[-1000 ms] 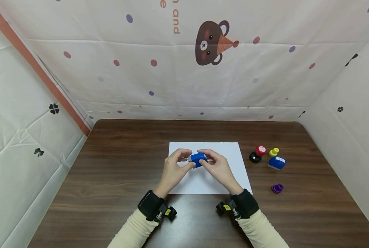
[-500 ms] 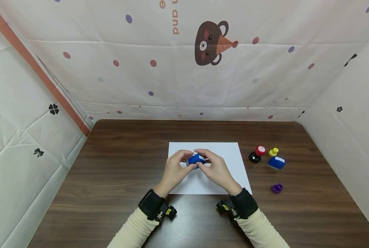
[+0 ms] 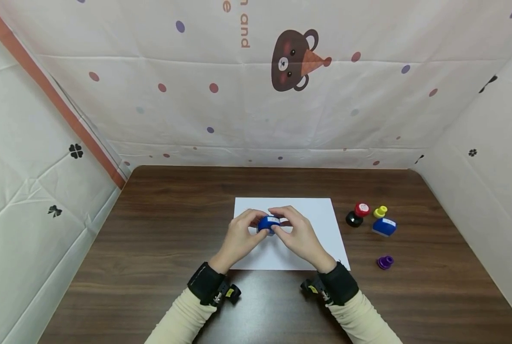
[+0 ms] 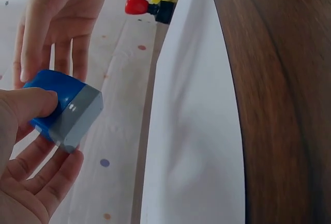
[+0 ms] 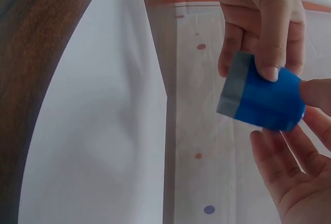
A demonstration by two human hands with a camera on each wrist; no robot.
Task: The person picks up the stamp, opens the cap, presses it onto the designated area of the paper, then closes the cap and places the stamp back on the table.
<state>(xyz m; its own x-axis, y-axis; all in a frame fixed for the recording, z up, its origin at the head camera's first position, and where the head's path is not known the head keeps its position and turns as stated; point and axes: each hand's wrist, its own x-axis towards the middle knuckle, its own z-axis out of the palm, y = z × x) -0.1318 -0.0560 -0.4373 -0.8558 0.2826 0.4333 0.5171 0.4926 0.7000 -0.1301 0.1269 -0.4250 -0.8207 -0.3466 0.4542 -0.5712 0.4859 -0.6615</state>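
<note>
A person in cream sleeves has both hands brought together over a white sheet of paper [image 3: 313, 210] on a dark wooden table [image 3: 152, 263], and between them, lifted clear of the sheet, is a blue-and-grey stamp [image 3: 267, 223]. The left hand [image 3: 238, 235] pinches it, its thumb laid flat on the blue part near the grey base and its fingers behind. The right hand [image 3: 300, 232] is closed about the blue end, with the thumb set against it and the fingers curving round. From the left wrist I see the stamp tilted, its grey base slanting away from the right hand. Off the paper's right edge sit a red-and-black stamp [image 3: 354, 219], a small yellow stamp [image 3: 380, 211] and a second blue stamp [image 3: 384, 227] in a loose group, while a purple stamp [image 3: 385, 262] is apart, nearer the person. Black bands [image 3: 338, 283] wrap both wrists.
</note>
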